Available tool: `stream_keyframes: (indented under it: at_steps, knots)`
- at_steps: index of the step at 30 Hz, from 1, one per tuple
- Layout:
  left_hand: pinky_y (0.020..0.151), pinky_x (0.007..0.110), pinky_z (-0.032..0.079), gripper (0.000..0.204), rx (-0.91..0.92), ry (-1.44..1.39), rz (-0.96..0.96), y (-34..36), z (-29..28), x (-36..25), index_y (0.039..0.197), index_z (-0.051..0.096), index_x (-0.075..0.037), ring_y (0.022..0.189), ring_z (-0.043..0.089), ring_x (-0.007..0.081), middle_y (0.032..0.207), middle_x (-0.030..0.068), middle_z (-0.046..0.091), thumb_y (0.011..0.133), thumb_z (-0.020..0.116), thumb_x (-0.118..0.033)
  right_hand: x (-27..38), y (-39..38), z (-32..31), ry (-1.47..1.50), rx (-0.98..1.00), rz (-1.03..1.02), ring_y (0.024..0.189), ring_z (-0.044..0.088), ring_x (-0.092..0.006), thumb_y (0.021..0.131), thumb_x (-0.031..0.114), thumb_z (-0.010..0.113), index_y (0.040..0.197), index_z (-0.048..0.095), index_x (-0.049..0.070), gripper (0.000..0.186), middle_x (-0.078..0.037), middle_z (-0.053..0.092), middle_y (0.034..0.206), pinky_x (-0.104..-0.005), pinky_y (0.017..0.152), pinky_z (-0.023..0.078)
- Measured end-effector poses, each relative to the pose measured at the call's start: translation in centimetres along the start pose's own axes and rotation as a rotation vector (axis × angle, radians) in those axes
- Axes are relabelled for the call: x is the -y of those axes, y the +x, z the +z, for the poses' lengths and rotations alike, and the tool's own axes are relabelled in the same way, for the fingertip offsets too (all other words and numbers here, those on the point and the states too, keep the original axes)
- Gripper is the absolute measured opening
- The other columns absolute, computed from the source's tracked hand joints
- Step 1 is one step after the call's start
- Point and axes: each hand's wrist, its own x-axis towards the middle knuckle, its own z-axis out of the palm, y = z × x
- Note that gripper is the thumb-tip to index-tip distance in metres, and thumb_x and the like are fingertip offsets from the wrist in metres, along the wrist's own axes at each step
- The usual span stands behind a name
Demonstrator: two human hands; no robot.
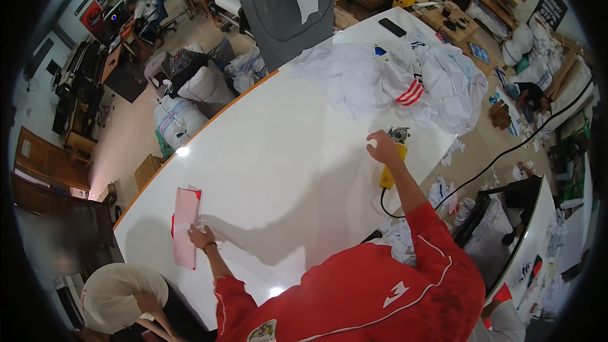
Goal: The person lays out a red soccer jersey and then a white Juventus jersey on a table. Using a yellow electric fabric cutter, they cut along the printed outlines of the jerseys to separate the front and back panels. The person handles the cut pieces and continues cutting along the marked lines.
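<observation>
My left hand [202,237], fingers spread, reaches to the right edge of a flat pink bundle [185,234] with red showing at its edges. The bundle lies on the left part of the white table [272,152]. Over on the right, my right hand [382,148] is curled, thumb and fingers drawn together. A small white patch shows between them, and I cannot make out whether it is a held thing or the tabletop. Right beside this hand lies a yellow electric cloth cutter [387,177] with a round metal head and a black cord.
White sheer fabric [380,82] with red-striped pieces heaps over the table's far right. A black phone [392,27] lies beyond it. A grey pillar [285,19] stands at the far edge. Stuffed sacks [180,120] sit left of the table. A person [123,297] bends at the lower left.
</observation>
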Motion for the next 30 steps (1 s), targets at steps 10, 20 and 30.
stream_keyframes:
  at_steps: [10, 20, 30]
  knots:
    - [0.115, 0.054, 0.046, 0.042, 0.216, -0.708, 0.269, -21.8, -2.6, -12.9, 0.128, 0.072, -0.004, 0.140, 0.052, 0.0442, 0.145, 0.0262, 0.060, 0.088, 0.082, -0.013, -0.9, 8.9, 9.5, -0.248, 0.109, 0.295, 0.120, 0.067, -0.0386, 0.092, 0.012, 0.063, 0.105, 0.072, 0.001, 0.020, -0.018, 0.070, 0.118, -0.0494, 0.099, 0.057]
    - [0.090, 0.040, 0.062, 0.049, 0.600, -0.868, 0.291, -25.7, -5.7, -22.0, 0.135, 0.071, -0.003, 0.109, 0.074, 0.0283, 0.120, 0.0166, 0.077, 0.098, 0.081, -0.034, 14.4, -10.6, 16.3, 0.130, 0.773, -0.528, 0.081, 0.071, -0.0427, 0.076, 0.009, 0.070, 0.077, 0.077, 0.002, 0.010, -0.023, 0.075, 0.086, -0.0531, 0.077, 0.056]
    - [0.089, 0.041, 0.061, 0.060, 0.728, -0.514, 0.538, -24.0, -5.5, -22.9, 0.141, 0.067, -0.006, 0.094, 0.077, 0.0320, 0.106, 0.0220, 0.079, 0.090, 0.084, -0.031, 16.5, -11.7, 9.9, 0.581, 0.656, -0.422, 0.108, 0.071, -0.0362, 0.089, 0.024, 0.074, 0.112, 0.077, 0.010, 0.027, -0.016, 0.075, 0.106, -0.0479, 0.098, 0.055]
